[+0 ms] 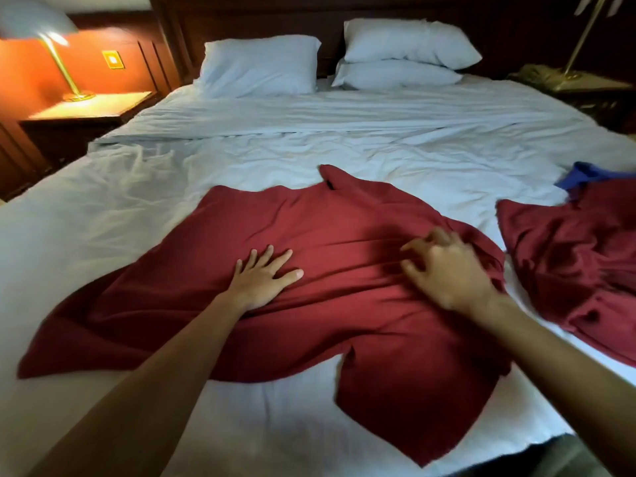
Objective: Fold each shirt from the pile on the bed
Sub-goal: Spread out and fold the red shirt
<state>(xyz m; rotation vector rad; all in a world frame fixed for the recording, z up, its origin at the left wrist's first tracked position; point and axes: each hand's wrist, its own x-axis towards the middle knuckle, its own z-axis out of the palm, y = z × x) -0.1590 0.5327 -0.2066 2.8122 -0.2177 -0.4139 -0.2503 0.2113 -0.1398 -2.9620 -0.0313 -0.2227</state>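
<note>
Under spread fingers (265,257) lies the shirt (309,218).

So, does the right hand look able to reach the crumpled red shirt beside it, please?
Probably yes: the right hand is on the spread shirt, and only a strip of bare sheet separates it from the crumpled red shirt.

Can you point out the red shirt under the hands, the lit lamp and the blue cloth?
red shirt (309,235), head view, bare cloth at its middle.
lamp (64,68), head view, its brass stem.
blue cloth (585,174), head view, its visible corner.
</note>
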